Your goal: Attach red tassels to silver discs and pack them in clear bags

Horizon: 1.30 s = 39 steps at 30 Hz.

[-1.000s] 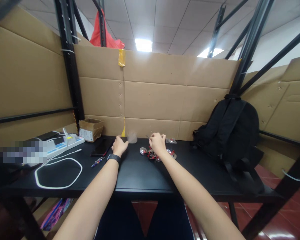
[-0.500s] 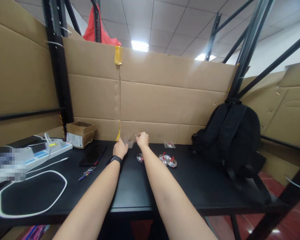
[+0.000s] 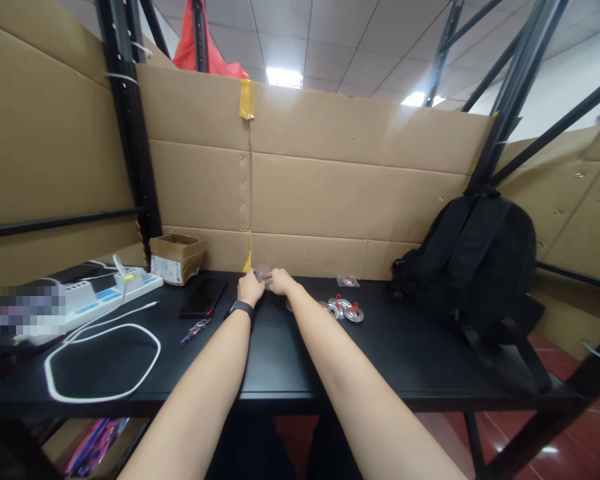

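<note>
Near the back of the black table, my left hand (image 3: 251, 287) is closed on the edge of a small clear plastic bag (image 3: 263, 272). My right hand (image 3: 281, 282) meets it from the right, its fingers pinched at the same bag; what lies between the fingertips is too small to make out. Several round silvery discs with red loops (image 3: 353, 312) lie to the right of my right forearm, one partly hidden behind the wrist. Farther back sits another disc in a clear bag (image 3: 349, 281).
A small open cardboard box (image 3: 177, 259), a black phone (image 3: 203, 297), keys (image 3: 195, 331), a white cable (image 3: 103, 400) and a power strip (image 3: 115, 293) are on the left. A black backpack (image 3: 473, 260) stands at the right. Cardboard walls the back.
My right hand has moved left and down, close to my left hand at the bag. The whole view has shifted slightly, with the table's things appearing farther right and higher.
</note>
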### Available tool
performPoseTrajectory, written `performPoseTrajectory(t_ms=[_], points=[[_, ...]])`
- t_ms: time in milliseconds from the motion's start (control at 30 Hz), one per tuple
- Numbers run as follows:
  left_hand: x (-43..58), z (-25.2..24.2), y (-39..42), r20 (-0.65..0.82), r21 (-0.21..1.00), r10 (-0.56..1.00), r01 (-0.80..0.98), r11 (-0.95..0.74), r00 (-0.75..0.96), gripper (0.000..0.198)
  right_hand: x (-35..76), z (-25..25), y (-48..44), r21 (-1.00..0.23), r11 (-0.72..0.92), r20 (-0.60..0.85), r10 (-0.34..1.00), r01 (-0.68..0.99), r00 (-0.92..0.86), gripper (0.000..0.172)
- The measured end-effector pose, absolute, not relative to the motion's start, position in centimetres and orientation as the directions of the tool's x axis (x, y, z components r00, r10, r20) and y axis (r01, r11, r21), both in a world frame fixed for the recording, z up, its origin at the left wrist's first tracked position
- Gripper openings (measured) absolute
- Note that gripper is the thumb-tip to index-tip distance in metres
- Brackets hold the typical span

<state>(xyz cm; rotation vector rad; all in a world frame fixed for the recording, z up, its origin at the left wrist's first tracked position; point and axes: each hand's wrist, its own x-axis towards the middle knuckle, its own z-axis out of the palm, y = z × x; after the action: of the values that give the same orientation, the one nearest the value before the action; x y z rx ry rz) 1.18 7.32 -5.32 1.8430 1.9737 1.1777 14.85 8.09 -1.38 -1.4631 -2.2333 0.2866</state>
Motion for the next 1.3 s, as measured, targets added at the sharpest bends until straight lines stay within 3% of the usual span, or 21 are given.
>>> performPoseTrajectory(t_ms=[233, 433, 667, 767, 967, 1100, 1300], points=[[0.4, -5.0, 7.3, 0.369, 0.651, 0.928, 0.726, -0.220, -0.049, 0.045, 14.6, -1.6, 9.1, -0.424, 0.439, 0.231, 0.898, 0.792, -0.374, 0.043], [0.4, -5.2, 7.3, 0.389, 0.630, 0.921, 0.741, -0.234, -0.040, 0.034, 14.1, -2.1, 9.7, -0.460, 0.426, 0.275, 0.903, 0.779, -0.331, 0.039], [0.5, -5.2, 7.3, 0.386, 0.605, 0.920, 0.771, -0.199, -0.065, 0.046, 13.2, -2.5, 9.9, -0.554, 0.372, 0.297, 0.924, 0.745, -0.241, 0.043], [0.7, -5.3, 7.2, 0.385, 0.575, 0.918, 0.802, -0.159, -0.094, 0.051, 13.2, -1.6, 9.8, -0.557, 0.351, 0.288, 0.932, 0.753, -0.221, 0.038], [1.3, -5.1, 6.8, 0.389, 0.546, 0.909, 0.832, -0.098, -0.148, 0.055, 17.8, 1.4, 9.0, -0.454, 0.400, 0.292, 0.911, 0.797, -0.291, 0.024], [1.6, -4.9, 6.4, 0.395, 0.575, 0.904, 0.811, -0.107, -0.161, 0.062, 25.8, 3.0, 8.5, -0.319, 0.303, 0.252, 0.940, 0.898, -0.228, 0.016], [1.7, -5.0, 6.3, 0.426, 0.615, 0.890, 0.774, -0.151, -0.165, 0.074, 37.5, 1.0, 5.6, -0.155, 0.057, 0.204, 0.979, 0.986, -0.025, 0.035]])
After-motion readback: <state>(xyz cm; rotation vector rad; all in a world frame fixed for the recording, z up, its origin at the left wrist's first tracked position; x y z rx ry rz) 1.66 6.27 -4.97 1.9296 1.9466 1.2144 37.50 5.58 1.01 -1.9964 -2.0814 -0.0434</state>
